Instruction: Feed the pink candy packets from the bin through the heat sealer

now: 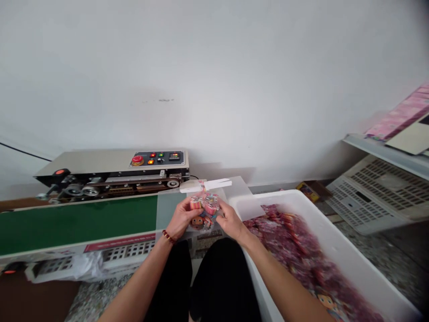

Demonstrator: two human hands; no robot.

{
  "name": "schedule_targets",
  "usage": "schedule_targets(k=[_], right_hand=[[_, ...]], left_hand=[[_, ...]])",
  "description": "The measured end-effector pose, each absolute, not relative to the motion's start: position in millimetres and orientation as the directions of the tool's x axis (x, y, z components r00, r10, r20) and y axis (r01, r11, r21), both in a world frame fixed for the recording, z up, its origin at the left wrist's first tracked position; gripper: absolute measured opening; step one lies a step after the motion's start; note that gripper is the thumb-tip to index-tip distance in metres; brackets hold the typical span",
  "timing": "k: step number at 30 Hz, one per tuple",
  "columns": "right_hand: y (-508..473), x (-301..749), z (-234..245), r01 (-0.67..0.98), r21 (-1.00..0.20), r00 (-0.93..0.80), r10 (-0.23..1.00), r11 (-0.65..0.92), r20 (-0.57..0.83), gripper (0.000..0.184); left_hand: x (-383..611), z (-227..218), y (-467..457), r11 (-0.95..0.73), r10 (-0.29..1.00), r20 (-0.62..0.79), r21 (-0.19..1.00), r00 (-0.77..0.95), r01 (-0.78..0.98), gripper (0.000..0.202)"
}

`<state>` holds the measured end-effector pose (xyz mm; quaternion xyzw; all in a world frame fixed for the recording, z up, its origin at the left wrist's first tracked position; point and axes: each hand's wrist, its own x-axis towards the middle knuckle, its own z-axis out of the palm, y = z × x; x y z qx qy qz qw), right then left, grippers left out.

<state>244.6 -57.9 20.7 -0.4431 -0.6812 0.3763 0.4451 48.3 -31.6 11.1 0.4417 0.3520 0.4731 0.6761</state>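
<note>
Between my two hands is a clear plastic bag (205, 210) with colourful printed pieces inside, pink striped shapes and a cartoon face among them. My left hand (182, 218) grips its left side, thumb on top, with a beaded bracelet at the wrist. My right hand (230, 222) pinches the right side. The bag is over a translucent sheet (167, 210) at the end of a green conveyor belt (80, 219). Behind the belt stands a sealing machine (114, 167) with lit buttons and a red knob. White strips (217, 184) lie just beyond the bag.
To my right, a large white tub (335, 228) holds many pink and red plastic packets (291, 241). Farther right are a plastic crate (368, 192) and a shelf (392, 152) with pink boxes (402, 114). A white basket (127, 252) sits under the belt. A wall rises behind the machine.
</note>
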Motion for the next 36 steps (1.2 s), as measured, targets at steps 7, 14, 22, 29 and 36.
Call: schedule_targets(k=[7,14,22,29,36], right_hand=[[-36.3,240.1,25.8,-0.211,-0.977,0.035,0.999,-0.025,-0.033,0.033],[-14.4,210.5,24.2,-0.363,-0.927,0.046,0.992,-0.092,-0.116,0.04],[-34.8,221.3,11.1,-0.337,-0.942,0.0,1.0,-0.014,-0.015,0.063],[-46.0,220.8,10.8,-0.191,-0.981,-0.034,0.998,0.042,0.05,0.068],[-41.0,225.1,17.8,0.07,-0.982,0.082,0.98,0.176,0.181,0.049]], left_hand=[[41.3,10.9,-29.3,0.163,0.96,-0.081,0.939,0.268,-0.303,0.044],[48.1,7.2,-25.7,0.114,0.97,-0.044,0.951,0.239,-0.289,0.042],[57.4,5.3,-21.0,0.056,0.998,-0.049,0.954,0.03,-0.294,0.049],[59.3,1.3,-21.3,0.036,0.998,-0.023,0.965,0.053,-0.26,0.049],[56.3,13.7,-24.4,-0.208,0.965,0.221,0.973,0.144,-0.101,0.04]])
